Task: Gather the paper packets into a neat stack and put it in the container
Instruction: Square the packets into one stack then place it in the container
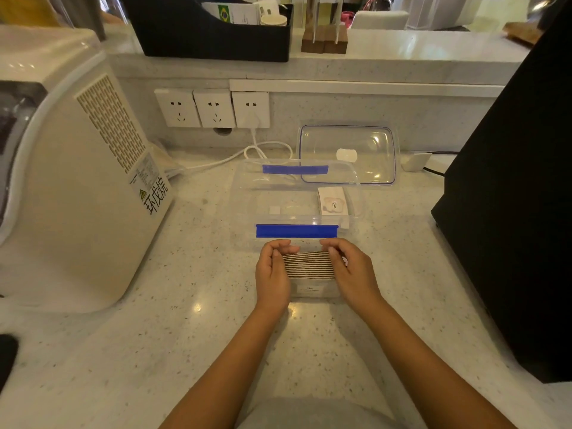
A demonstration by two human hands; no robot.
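A stack of paper packets (310, 265) stands on edge on the speckled bench (185, 320), clamped between the person's two hands. The left hand (272, 274) presses its 9 o'clock end and the right hand (353, 272) its 3 o'clock end, so the packets lie directly between the palms. The fingers (280, 244) of both hands curl over the stack's top edge from either side, narrow and closed on the stack, their tips nearly meeting at 12 o'clock. A white label (310, 288) faces the wearer on the front packet.

Just beyond the fingertips, at 12 o'clock, sits the clear plastic container (247, 193) with blue clips (296, 231) on its near and far rims, open on top. A printed card (332, 202) lies inside at its right end. The clear lid (383, 156) rests behind it at about 1 o'clock. A cream appliance (74, 187) stands at 9 o'clock and a black box (510, 212) at 3 o'clock.
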